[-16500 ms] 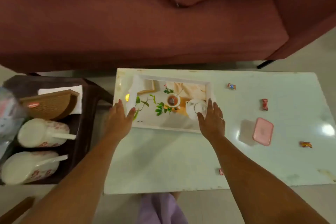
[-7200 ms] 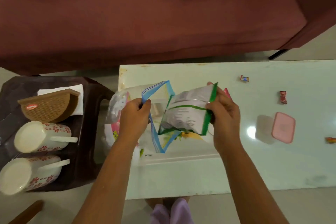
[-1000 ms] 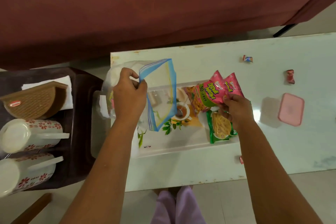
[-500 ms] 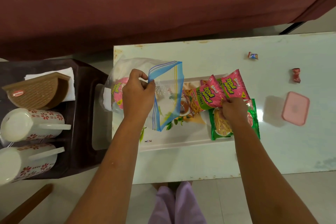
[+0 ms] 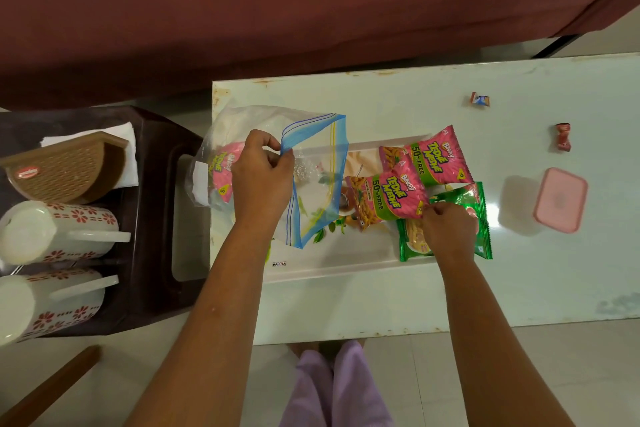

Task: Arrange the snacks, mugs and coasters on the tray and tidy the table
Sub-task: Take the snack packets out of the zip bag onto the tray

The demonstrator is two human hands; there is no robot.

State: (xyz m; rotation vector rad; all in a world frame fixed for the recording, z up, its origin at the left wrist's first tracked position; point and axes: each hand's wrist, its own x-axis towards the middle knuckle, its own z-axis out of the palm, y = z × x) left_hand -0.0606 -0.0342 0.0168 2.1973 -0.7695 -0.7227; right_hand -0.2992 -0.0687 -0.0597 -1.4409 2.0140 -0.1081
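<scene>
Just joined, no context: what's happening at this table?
A person is unpacking snacks onto a white tray on the table. The left hand holds a clear zip bag open by its rim; one pink packet is inside. The right hand rests closed on a green packet at the tray's right end, beside two pink packets already out. Two mugs lie on the stool at the left. Loose candies and a pink-lidded box sit on the table.
</scene>
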